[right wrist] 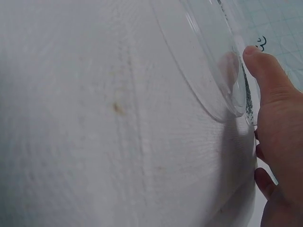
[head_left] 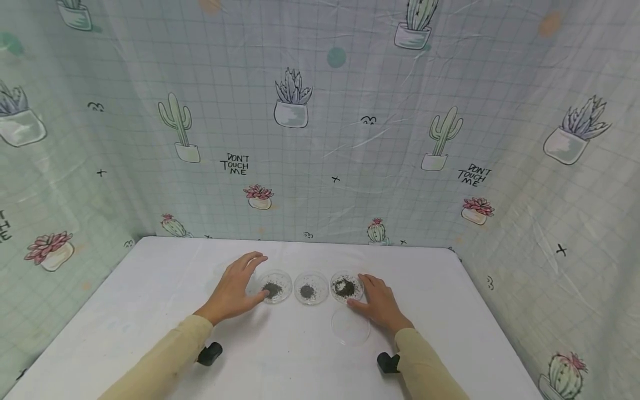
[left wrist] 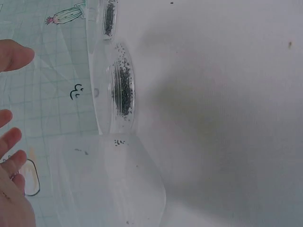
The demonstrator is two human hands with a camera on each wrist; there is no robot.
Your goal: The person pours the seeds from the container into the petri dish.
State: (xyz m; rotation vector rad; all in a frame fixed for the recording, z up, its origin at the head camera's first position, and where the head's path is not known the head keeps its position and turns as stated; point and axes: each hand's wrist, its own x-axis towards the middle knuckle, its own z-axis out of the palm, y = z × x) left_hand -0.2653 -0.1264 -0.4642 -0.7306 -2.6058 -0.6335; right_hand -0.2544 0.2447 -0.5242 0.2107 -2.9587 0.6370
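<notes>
Three clear petri dishes with dark granules stand in a row: the left dish (head_left: 275, 286), the middle dish (head_left: 311, 288) and the right dish (head_left: 346, 286), whose granules lie in a ring around a paler middle. My left hand (head_left: 238, 286) spreads beside the left dish, thumb over its near-left rim, nothing gripped. At the right dish, my right hand (head_left: 380, 303) has its index fingertip by the far-right rim and its thumb near the front edge. Just in front lies a clear round lid (head_left: 350, 326), partly overlapped by this hand.
A clear flat piece (left wrist: 109, 179) with a few dark specks lies close by the left dish. The white table (head_left: 290, 355) meets a cactus-print curtain (head_left: 320, 144) at the back and sides. Black wrist-camera mounts hang under both sleeves.
</notes>
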